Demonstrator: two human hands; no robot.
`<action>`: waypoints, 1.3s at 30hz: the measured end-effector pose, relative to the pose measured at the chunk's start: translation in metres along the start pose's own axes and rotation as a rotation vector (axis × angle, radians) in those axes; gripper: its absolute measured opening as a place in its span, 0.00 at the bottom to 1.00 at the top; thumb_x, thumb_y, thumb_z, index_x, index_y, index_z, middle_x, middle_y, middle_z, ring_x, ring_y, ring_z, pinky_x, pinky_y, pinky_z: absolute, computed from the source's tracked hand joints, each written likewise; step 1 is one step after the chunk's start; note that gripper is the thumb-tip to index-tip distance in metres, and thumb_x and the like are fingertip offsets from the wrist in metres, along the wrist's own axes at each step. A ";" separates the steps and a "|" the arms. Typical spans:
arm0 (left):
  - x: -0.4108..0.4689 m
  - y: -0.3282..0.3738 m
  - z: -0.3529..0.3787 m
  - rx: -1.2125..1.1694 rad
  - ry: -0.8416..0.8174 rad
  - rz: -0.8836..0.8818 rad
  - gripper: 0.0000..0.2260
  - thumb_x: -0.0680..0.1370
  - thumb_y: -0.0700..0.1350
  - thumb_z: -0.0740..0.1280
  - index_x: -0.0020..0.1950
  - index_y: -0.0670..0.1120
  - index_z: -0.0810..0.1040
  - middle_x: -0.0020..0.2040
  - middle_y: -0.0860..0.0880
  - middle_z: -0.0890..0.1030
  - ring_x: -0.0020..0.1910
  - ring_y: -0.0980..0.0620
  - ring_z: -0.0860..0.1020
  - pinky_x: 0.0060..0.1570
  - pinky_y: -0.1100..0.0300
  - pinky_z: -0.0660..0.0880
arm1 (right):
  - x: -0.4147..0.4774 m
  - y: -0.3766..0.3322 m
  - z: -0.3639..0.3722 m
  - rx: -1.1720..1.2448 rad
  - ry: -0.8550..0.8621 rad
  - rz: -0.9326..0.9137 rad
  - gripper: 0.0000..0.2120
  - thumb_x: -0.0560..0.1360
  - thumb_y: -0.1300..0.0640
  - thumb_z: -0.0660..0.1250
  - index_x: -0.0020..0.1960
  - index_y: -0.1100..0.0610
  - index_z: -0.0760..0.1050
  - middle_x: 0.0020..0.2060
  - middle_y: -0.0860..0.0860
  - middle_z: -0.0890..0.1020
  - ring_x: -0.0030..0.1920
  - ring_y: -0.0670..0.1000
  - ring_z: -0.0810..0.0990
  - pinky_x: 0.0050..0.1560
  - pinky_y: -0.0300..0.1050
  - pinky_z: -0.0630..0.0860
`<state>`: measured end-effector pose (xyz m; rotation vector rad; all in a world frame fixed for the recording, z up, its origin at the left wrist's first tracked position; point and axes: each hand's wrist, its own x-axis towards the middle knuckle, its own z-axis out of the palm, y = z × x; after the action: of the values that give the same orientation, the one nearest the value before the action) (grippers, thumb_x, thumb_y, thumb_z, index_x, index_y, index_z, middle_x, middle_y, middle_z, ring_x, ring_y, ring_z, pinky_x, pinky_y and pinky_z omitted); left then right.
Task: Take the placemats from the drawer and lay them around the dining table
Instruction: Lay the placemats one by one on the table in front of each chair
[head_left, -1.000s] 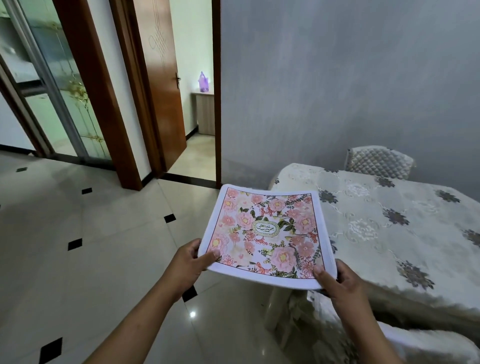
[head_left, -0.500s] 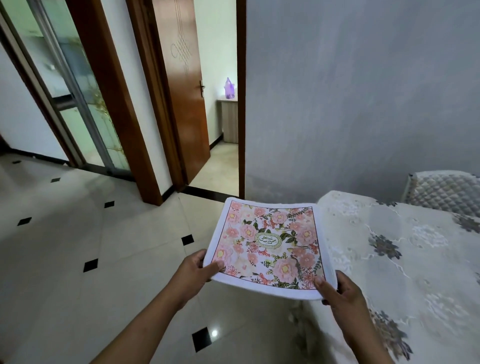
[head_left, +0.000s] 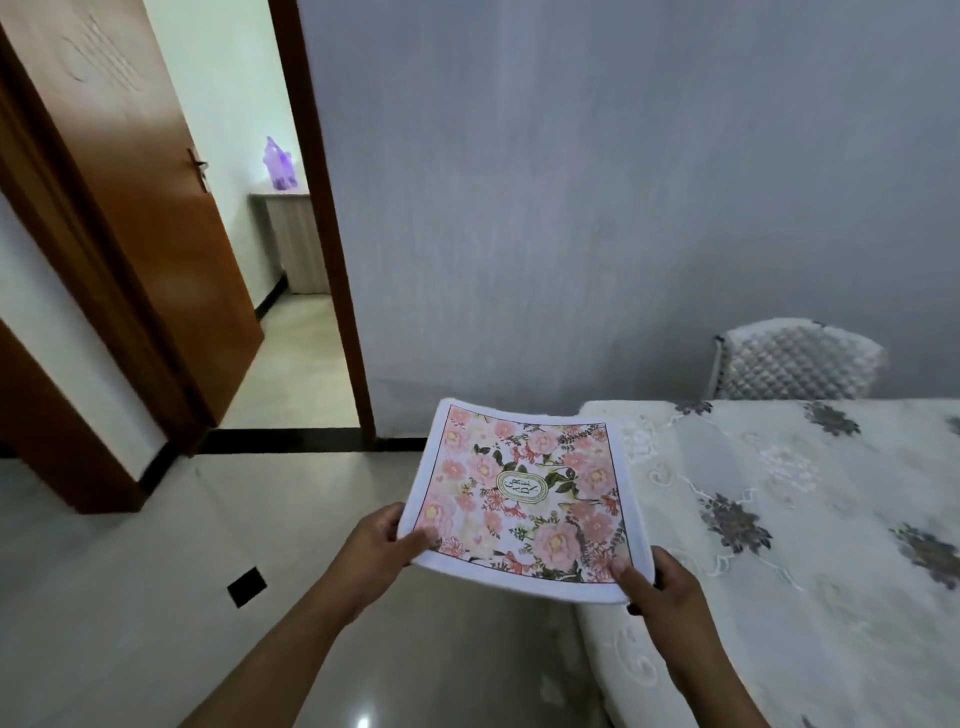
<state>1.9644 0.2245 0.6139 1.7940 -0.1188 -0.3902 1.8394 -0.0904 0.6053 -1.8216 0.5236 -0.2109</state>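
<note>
A stack of square placemats (head_left: 524, 493), white-edged with pink flowers and an oval label in the middle, hangs flat in the air at the left end of the dining table (head_left: 810, 525). My left hand (head_left: 382, 545) pinches its near left corner, thumb on top. At the near right corner my right hand (head_left: 662, 587) grips it the same way. The table wears a white lace cloth with grey flower motifs. The stack's far edge droops slightly toward the table's corner.
A chair (head_left: 795, 358) with a quilted white cover stands behind the table against the grey wall. A brown door (head_left: 135, 197) stands open at the left, with a small cabinet (head_left: 293, 239) and a purple object beyond. Glossy tiled floor lies below.
I have stepped closer to the wall and turned right; the table's end now lies right beside the placemats. Both hands keep the same hold on the stack.
</note>
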 end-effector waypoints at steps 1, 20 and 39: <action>0.024 0.004 -0.009 0.008 -0.033 0.000 0.07 0.76 0.48 0.72 0.54 0.53 0.81 0.49 0.56 0.86 0.46 0.54 0.84 0.42 0.62 0.81 | 0.009 -0.005 0.010 0.001 0.034 0.018 0.03 0.75 0.56 0.71 0.43 0.54 0.80 0.36 0.56 0.82 0.33 0.50 0.78 0.34 0.48 0.78; 0.300 0.077 0.117 0.243 -0.721 0.138 0.10 0.75 0.47 0.73 0.56 0.51 0.82 0.52 0.55 0.86 0.49 0.54 0.84 0.46 0.60 0.79 | 0.089 0.032 -0.009 0.132 0.565 0.402 0.08 0.70 0.51 0.76 0.39 0.52 0.79 0.31 0.54 0.81 0.31 0.52 0.78 0.32 0.45 0.77; 0.440 0.034 0.297 0.700 -1.126 0.299 0.05 0.75 0.45 0.71 0.45 0.55 0.81 0.41 0.56 0.85 0.37 0.61 0.82 0.35 0.66 0.74 | 0.135 0.111 0.029 0.274 0.821 0.754 0.04 0.71 0.54 0.74 0.44 0.47 0.81 0.39 0.43 0.85 0.39 0.40 0.82 0.37 0.35 0.73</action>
<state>2.2850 -0.1834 0.4964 1.9519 -1.4323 -1.2041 1.9430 -0.1519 0.4760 -1.1069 1.6189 -0.4789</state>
